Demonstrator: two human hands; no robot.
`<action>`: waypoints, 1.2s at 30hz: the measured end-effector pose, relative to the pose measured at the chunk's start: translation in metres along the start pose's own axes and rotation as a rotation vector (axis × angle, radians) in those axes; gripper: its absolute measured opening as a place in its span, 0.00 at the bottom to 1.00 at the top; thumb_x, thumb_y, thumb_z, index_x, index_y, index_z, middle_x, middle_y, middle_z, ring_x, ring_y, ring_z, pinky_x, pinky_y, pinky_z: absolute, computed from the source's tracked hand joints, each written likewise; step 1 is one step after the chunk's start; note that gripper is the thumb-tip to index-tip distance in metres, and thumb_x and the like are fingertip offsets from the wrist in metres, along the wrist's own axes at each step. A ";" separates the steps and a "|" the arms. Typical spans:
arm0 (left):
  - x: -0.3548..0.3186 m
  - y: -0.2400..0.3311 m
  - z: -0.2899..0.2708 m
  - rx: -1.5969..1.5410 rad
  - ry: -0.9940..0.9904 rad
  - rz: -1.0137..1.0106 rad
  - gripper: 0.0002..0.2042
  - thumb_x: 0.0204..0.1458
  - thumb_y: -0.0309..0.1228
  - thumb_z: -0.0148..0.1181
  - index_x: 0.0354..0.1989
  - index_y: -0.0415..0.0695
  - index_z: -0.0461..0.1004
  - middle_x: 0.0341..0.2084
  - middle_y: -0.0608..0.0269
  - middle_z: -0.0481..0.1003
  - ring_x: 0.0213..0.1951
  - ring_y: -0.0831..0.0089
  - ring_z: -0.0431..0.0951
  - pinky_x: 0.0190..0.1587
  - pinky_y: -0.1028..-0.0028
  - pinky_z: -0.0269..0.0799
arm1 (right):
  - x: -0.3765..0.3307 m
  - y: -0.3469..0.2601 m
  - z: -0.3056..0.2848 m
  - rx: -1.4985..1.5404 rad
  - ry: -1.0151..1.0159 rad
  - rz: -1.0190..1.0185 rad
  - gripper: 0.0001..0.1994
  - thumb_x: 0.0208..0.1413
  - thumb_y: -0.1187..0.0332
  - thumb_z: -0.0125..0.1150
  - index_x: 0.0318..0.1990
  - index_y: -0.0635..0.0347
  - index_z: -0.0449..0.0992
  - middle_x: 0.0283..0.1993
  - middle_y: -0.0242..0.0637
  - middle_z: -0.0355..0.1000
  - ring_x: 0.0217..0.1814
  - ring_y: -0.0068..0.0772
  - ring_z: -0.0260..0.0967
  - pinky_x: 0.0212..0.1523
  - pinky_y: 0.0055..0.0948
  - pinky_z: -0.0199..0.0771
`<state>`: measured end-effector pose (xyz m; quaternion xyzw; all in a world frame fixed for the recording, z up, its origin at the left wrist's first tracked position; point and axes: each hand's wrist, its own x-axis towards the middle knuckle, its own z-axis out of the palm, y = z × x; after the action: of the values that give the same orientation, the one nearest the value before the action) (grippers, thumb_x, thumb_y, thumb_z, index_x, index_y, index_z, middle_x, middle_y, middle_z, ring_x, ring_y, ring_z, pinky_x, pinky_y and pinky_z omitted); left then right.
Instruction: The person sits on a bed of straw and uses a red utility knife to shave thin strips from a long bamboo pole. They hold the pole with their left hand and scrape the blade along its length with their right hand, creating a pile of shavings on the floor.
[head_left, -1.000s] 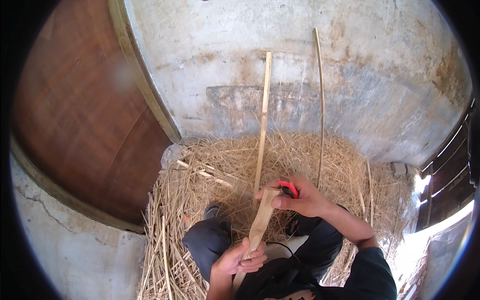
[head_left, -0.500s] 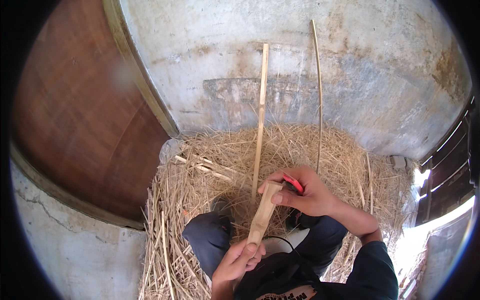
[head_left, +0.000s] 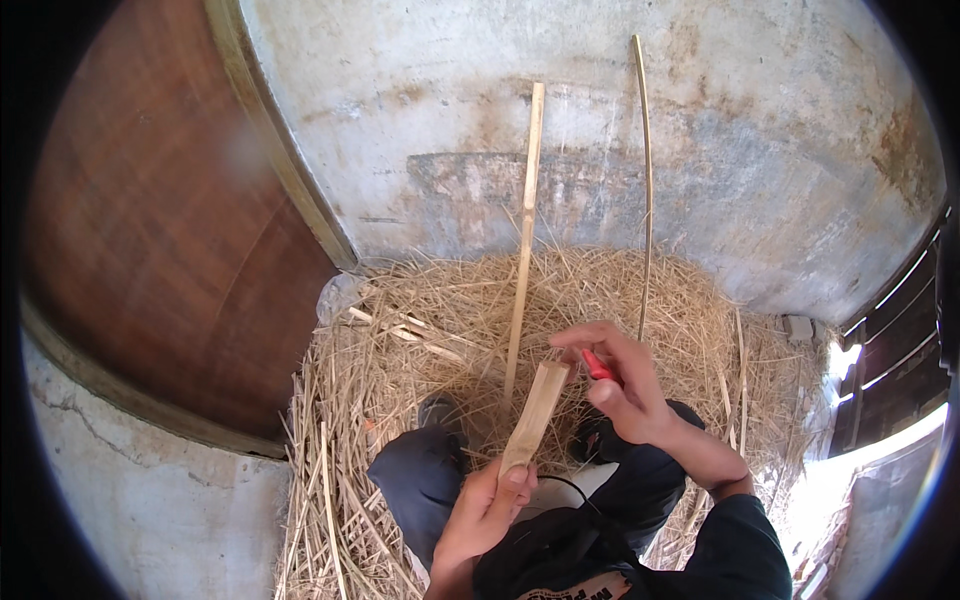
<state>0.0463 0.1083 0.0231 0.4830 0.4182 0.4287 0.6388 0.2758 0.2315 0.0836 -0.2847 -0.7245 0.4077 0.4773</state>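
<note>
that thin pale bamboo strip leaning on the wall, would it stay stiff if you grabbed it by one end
Probably not: the thin pale bamboo strip is very slender for its length and already bows, so it would likely flex and whip. It looks light. Merely propped against the grey concrete wall, a nudge could slide it sideways.

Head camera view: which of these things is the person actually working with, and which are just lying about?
In use:
- flat bamboo piece, held at its near end by the left hand
- red-handled tool, gripped in the right hand

Lying about:
- thin bamboo strip and slender stick, both against the concrete wall
- heap of straw
- brown wooden door
</note>
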 end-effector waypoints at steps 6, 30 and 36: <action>0.009 0.009 0.003 0.205 0.114 0.011 0.17 0.78 0.39 0.48 0.40 0.38 0.73 0.22 0.66 0.71 0.24 0.79 0.69 0.29 0.74 0.68 | -0.012 0.018 0.002 -0.537 -0.041 -0.361 0.17 0.56 0.57 0.78 0.46 0.58 0.82 0.33 0.34 0.78 0.26 0.33 0.78 0.25 0.29 0.75; 0.022 0.022 0.017 0.462 0.305 0.104 0.12 0.76 0.33 0.50 0.52 0.36 0.75 0.23 0.55 0.75 0.25 0.62 0.76 0.31 0.65 0.72 | -0.020 0.013 0.022 -0.923 0.040 -0.440 0.19 0.52 0.51 0.78 0.46 0.51 0.85 0.25 0.21 0.67 0.20 0.20 0.70 0.20 0.23 0.65; 0.020 0.022 0.015 0.466 0.281 0.050 0.15 0.75 0.34 0.51 0.59 0.36 0.76 0.25 0.49 0.78 0.26 0.54 0.82 0.33 0.61 0.76 | -0.019 0.013 0.023 -0.935 0.073 -0.450 0.17 0.54 0.51 0.77 0.44 0.50 0.85 0.23 0.21 0.66 0.19 0.19 0.68 0.20 0.24 0.63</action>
<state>0.0629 0.1269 0.0449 0.5627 0.5782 0.3994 0.4354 0.2618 0.2158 0.0588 -0.3188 -0.8553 -0.0825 0.4001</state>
